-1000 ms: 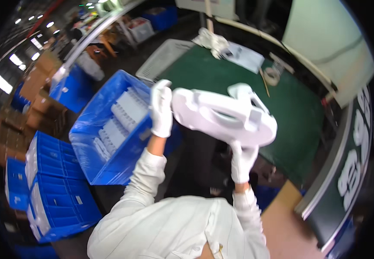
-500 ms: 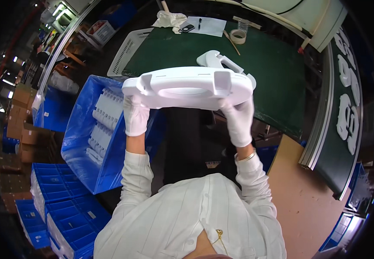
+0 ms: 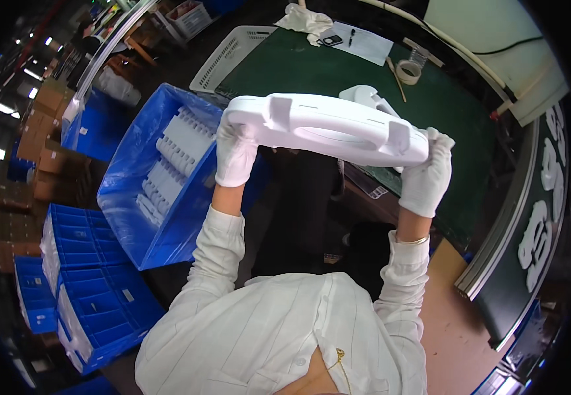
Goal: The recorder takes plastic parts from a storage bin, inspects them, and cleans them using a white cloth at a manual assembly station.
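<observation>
Between my two gloved hands is a long white plastic case-like part (image 3: pixel 279 139) with an oval handle opening and two notches along the side that faces me. My left hand (image 3: pixel 237 153) grips its left end from below, fingers partly hidden behind it. At the right end my right hand (image 3: pixel 425 176) is closed round the corner, thumb and fingers pressed on the edge. The part is tilted, its right end nearer to me. Behind it, a second white plastic part (image 3: pixel 364 96) lies on the green table (image 3: pixel 285 66), partly covered from view.
To the left stands a blue lined bin (image 3: pixel 127 197) holding rows of white parts (image 3: pixel 183 141). Stacked blue crates (image 3: pixel 101 309) are at lower left. A conveyor (image 3: pixel 496 296) carrying white parts (image 3: pixel 535 243) runs along the right. Tape (image 3: pixel 408 72), paper (image 3: pixel 364 46) and a white basket (image 3: pixel 233 56) are at the back.
The white part has tilted, its right end dropping toward me. My right hand has shifted from beneath it to the outer right corner. The whole view has turned somewhat.
</observation>
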Demonstrator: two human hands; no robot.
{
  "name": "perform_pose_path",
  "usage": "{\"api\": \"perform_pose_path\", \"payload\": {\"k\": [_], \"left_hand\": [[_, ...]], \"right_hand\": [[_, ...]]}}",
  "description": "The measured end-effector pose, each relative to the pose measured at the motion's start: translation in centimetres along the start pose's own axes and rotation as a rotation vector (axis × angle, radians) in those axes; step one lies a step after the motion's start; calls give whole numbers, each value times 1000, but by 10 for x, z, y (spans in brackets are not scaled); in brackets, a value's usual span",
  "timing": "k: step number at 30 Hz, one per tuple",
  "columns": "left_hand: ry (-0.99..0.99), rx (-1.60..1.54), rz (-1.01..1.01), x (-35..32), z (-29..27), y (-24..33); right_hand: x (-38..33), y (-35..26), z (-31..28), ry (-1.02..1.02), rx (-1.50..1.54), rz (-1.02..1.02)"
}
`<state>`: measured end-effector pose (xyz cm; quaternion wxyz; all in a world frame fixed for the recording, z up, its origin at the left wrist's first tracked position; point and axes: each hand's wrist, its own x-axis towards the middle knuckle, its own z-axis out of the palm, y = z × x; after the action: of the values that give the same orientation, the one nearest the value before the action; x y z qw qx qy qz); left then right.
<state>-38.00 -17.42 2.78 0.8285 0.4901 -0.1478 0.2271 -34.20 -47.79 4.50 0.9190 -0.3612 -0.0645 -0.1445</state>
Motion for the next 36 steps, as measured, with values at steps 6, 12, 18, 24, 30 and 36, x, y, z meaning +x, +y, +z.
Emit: {"api": "perform_pose_path", "payload": {"k": [6,12,18,24,30,36], "left_hand": [[66,120,-58,10,-12,-10],[387,-437,-453,-19,3,-90],[245,-482,-465,-13,1,-95],[-34,-316,-558,42,-44,-35],[-200,-299,-818,26,-55,-30],[-284,-170,-1059,-9,-44,-39]], "right_hand": [[-14,4,18,-221,-858,-95],[-20,72,-23,62,-271,293],[-14,105,-37,130,-51,333],[25,96,-60,44,-250,369],[37,108,-71,-39,-846,115],[34,116,-83,32,-1137,123]]}}
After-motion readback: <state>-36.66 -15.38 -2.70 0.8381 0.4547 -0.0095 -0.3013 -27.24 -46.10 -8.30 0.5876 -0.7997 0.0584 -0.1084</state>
